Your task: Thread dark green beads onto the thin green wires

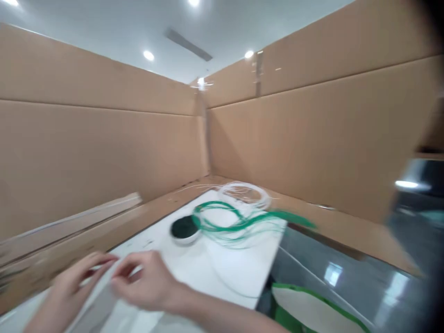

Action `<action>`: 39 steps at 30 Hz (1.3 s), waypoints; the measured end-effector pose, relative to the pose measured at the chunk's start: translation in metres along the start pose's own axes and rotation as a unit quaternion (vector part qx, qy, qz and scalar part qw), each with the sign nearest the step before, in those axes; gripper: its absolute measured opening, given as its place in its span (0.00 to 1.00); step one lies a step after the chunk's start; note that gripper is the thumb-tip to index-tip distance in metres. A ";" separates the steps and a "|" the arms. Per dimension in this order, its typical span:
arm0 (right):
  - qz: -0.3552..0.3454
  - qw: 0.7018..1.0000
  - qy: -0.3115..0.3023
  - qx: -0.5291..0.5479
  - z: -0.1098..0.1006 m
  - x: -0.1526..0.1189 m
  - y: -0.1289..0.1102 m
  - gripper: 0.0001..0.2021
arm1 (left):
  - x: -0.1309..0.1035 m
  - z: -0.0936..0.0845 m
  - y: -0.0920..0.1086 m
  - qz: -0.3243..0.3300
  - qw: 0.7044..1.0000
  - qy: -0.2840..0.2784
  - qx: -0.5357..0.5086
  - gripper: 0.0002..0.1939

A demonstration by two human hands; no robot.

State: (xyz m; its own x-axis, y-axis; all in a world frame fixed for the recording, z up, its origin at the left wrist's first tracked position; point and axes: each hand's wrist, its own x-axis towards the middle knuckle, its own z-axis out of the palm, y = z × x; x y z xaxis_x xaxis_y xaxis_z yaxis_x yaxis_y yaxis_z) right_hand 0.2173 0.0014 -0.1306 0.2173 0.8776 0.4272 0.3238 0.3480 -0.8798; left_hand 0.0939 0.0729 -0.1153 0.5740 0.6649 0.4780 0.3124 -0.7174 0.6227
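Observation:
My left hand is at the lower left, thumb and fingertips pressed together in a pinch. Close beside it, my right hand is also closed in a pinch, its fingertips turned toward the left ones. Whatever lies between the fingertips is too small and blurred to make out. Beneath both hands spreads a white board. Beyond the right hand stands a small round white dish with a dark green inside. A loose bundle of thin green strands lies looped next to the dish.
Behind the green bundle lies a coil of thin white strands. Cardboard walls enclose the back and sides. A dark glossy surface lies right of the board, with a green-edged white item at the bottom. A cardboard strip runs along the left.

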 end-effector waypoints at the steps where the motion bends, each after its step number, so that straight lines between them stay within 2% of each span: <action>1: -0.006 1.000 -0.019 0.021 -0.002 -0.006 -0.007 0.02 | -0.010 -0.009 0.001 -0.030 1.000 0.005 -0.005 0.11; 3: -0.012 0.997 -0.055 0.058 -0.006 -0.014 -0.014 0.03 | -0.030 -0.018 0.008 -0.124 0.976 0.029 -0.178 0.12; 8: -0.027 0.984 -0.138 0.113 -0.005 -0.015 -0.005 0.06 | -0.063 -0.012 0.015 -0.219 0.940 0.140 -0.223 0.19; 10: -0.037 0.985 -0.161 0.042 -0.003 -0.016 0.000 0.09 | -0.077 -0.007 0.017 -0.237 0.924 0.168 -0.250 0.20; 14: -0.059 0.982 -0.181 -0.009 0.000 -0.029 -0.003 0.11 | -0.105 0.001 0.027 -0.251 0.891 0.197 -0.322 0.16; 18: -0.054 0.980 -0.192 -0.015 0.005 -0.039 -0.014 0.09 | -0.121 0.006 0.027 -0.246 0.845 0.202 -0.429 0.11; 25: -0.026 0.976 -0.214 -0.028 0.012 -0.045 -0.020 0.06 | -0.128 0.011 0.018 -0.260 0.802 0.201 -0.499 0.10; 32: -0.043 0.972 -0.230 -0.017 0.010 -0.051 -0.021 0.05 | -0.129 0.005 0.022 -0.278 0.791 0.175 -0.516 0.06; 39: -0.069 0.969 -0.232 -0.043 0.011 -0.052 -0.022 0.05 | -0.131 0.005 0.020 -0.282 0.797 0.156 -0.511 0.08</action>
State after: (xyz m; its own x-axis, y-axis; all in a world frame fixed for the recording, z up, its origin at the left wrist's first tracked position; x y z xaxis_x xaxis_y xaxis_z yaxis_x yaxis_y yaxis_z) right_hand 0.1888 -0.0480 -0.1359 -0.2643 0.8850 0.3833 0.4005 0.4622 -0.7912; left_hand 0.0286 -0.0291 -0.1683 0.2949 0.9552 -0.0245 -0.4161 0.1515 0.8966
